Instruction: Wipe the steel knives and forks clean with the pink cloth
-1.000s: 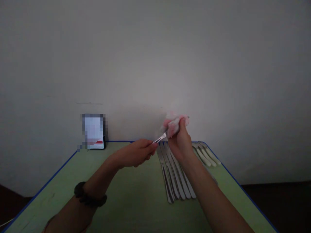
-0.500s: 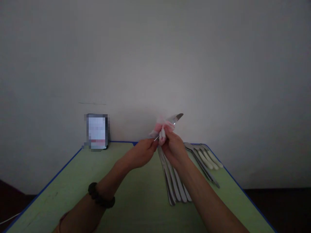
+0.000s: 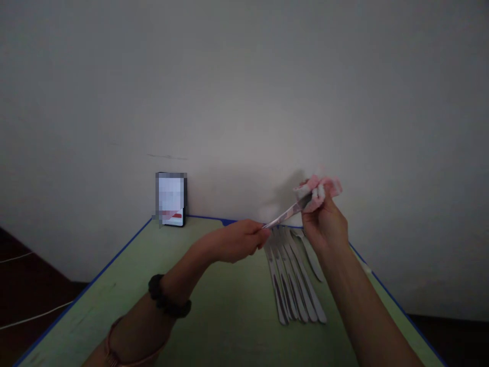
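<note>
My left hand point(image 3: 240, 239) grips the handle end of a metal table knife point(image 3: 284, 216), which slants up to the right above the table. A pink and white cloth point(image 3: 319, 193) is bunched in my right hand point(image 3: 327, 224), its folds wrapped around the blade end, so the tip is hidden. Below the hands, several metal knives point(image 3: 294, 285) lie side by side on the green table. Just right of them is another piece of cutlery point(image 3: 311, 257), partly covered by my right forearm.
A phone point(image 3: 171, 199) with a lit, blurred screen leans against the wall point(image 3: 244, 102) at the back left of the green table point(image 3: 214, 316). The table has a blue edge. White cables point(image 3: 36, 316) run along the dark floor on the left.
My right hand and the cloth have slid outward to the right along the knife, toward its blade end. The view has turned slightly left, and my right forearm covers more cutlery.
</note>
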`<state>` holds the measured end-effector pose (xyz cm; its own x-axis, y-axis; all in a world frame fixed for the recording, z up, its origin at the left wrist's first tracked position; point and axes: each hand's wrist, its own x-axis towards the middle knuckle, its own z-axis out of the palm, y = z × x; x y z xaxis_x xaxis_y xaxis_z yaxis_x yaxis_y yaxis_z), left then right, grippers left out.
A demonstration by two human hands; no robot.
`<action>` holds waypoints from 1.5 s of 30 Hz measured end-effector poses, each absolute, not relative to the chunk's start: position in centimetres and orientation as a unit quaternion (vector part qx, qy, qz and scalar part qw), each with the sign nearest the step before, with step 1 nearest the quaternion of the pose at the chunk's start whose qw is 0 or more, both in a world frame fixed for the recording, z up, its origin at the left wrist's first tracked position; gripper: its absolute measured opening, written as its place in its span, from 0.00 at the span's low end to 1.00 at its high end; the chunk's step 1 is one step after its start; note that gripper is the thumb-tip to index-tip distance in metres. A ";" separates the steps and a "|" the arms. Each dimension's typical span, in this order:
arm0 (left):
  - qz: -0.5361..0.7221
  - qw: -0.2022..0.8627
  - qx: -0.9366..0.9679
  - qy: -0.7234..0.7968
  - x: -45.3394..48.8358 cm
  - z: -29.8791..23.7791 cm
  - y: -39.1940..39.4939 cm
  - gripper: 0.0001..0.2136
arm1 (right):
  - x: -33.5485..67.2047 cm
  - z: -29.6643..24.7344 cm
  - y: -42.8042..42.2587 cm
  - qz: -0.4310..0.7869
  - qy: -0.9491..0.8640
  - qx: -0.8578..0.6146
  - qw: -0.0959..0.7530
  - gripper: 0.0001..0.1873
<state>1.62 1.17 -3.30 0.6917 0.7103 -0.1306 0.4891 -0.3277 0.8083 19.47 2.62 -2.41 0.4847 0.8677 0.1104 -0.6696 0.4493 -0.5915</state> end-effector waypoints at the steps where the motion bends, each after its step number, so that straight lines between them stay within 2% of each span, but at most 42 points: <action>1: 0.126 0.439 0.806 0.376 1.8 -3.5 1.2 0.16 | 18.8 -2.8 2.5 0.470 -0.206 -0.254 0.820 0.06; 4: 0.163 0.416 0.806 0.389 2.2 -4.2 1.6 0.16 | 16.3 -3.9 2.0 0.520 -0.231 -0.296 0.767 0.05; 8: 0.227 0.380 0.807 0.391 2.6 -4.5 1.8 0.16 | 14.6 -4.4 1.3 0.565 -0.284 -0.309 0.710 0.09; 11: 0.218 0.388 0.812 0.378 2.5 -4.1 1.5 0.16 | 15.8 -3.6 1.4 0.526 -0.280 -0.294 0.747 0.10; 14: 0.169 0.429 0.808 0.367 1.9 -3.3 1.2 0.17 | 18.1 -2.4 1.8 0.496 -0.262 -0.268 0.783 0.07; 17: 0.149 0.451 0.801 0.365 1.1 -2.7 1.0 0.18 | 19.7 -1.6 2.0 0.481 -0.270 -0.245 0.797 0.05; 21: 0.150 0.449 0.802 0.364 0.9 -2.7 1.0 0.19 | 19.1 -2.1 2.1 0.448 -0.278 -0.247 0.813 0.07; 31: 0.184 0.434 0.793 0.387 1.5 -3.4 1.4 0.17 | 15.3 -3.9 1.2 0.524 -0.318 -0.306 0.728 0.13; 36: 0.122 0.456 0.797 0.378 0.8 -3.0 1.2 0.19 | 17.0 -2.2 1.3 0.486 -0.291 -0.282 0.775 0.13; 40: 0.102 0.416 0.826 0.366 0.1 -2.8 1.4 0.20 | 18.1 -1.5 1.6 0.450 -0.252 -0.250 0.819 0.16; 45: 0.121 0.407 0.831 0.360 0.7 -3.6 1.7 0.18 | 17.0 -2.8 1.8 0.443 -0.271 -0.273 0.810 0.16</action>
